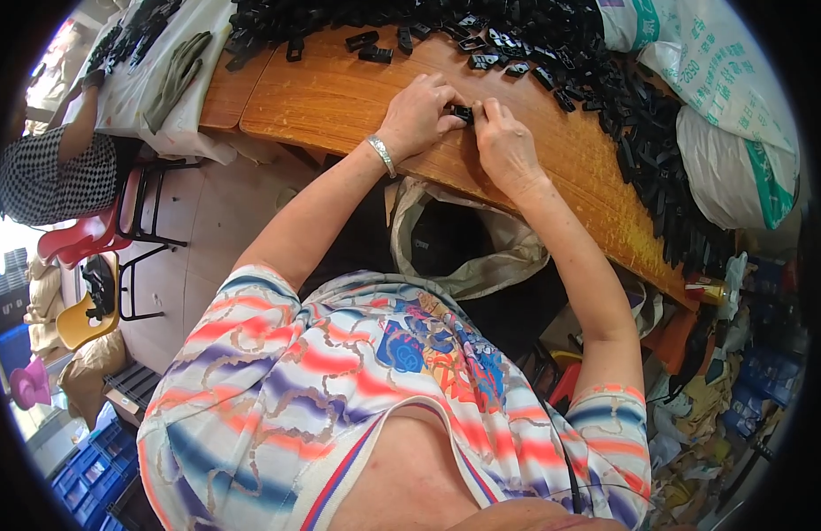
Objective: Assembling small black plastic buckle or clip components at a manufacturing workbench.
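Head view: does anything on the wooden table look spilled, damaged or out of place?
Nothing stands out. Black plastic clips lie in a loose heap along the wooden table, and both hands, left hand and right hand, pinch one small black clip.

1. A wooden desk (340,93) with a curved front edge carries the things; its orange-brown top is bare near that edge.
2. A big heap of small black plastic clips (640,133) runs along the far side and down the right part of the desk.
3. A few loose black clips (368,46) lie apart from the heap on the bare wood.
4. White printed sacks (729,106) rest at the right end, against the heap.
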Motion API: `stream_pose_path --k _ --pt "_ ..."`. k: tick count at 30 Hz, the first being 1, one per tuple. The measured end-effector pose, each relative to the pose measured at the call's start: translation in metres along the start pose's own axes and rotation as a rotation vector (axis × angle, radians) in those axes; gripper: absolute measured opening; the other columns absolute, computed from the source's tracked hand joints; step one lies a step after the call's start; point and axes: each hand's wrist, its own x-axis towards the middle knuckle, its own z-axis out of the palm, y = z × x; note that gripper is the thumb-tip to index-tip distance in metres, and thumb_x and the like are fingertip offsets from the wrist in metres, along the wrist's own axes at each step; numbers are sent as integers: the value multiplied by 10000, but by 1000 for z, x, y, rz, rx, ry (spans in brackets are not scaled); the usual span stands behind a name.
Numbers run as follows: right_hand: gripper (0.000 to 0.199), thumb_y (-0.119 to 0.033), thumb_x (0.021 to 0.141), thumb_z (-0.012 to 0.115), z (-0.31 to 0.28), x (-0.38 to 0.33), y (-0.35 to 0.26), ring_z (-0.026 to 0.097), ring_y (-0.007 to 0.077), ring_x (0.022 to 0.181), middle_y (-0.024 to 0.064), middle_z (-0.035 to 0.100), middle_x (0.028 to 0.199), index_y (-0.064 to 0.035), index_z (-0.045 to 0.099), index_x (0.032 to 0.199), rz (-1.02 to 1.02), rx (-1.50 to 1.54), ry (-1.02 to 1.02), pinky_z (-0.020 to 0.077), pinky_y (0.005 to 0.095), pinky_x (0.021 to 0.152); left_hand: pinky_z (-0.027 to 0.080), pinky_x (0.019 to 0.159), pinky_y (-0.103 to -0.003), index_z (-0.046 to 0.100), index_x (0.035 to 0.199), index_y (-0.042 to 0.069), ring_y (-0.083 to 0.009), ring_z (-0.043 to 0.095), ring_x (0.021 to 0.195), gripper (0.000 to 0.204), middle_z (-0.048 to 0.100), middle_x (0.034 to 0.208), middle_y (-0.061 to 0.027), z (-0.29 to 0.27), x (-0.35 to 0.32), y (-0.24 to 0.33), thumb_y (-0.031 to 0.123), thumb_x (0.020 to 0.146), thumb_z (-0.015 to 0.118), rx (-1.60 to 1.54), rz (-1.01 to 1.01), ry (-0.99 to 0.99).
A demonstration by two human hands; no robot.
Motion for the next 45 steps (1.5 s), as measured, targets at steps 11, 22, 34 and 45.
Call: stream_pose_path --k 11,22,34,45 --pt "209 -87 764 725 -17 -30 -9 620 387 841 163 566 929 -62 643 954 273 370 29 529 459 710 522 827 -317 683 1059 30 -209 643 917 238 674 973 -93 -25 14 -8 85 831 641 -556 -82 -497" --pt "144 -202 812 718 -50 -62 -12 646 338 780 127 610 866 -82 670 877 182 487 -54 534 421 661 503 897 -384 677 1030 77 -295 564 1044 250 618 1045 -115 31 84 -17 243 845 705 165 -88 101" --pt "111 -88 838 631 15 50 114 652 340 936 143 630 1007 -61 672 937 281 51 -92 536 436 787 487 831 -385 627 946 60 -298 566 949 241 602 931 -103 16 46 5 126 759 763 28 83 2" --pt "368 -375 809 766 -21 35 69 681 355 820 178 694 787 -19 682 850 799 536 -422 533 433 717 492 853 -386 662 935 61 -301 554 982 251 606 974 -108 10 37 -1 219 775 775 66 -14 -23"
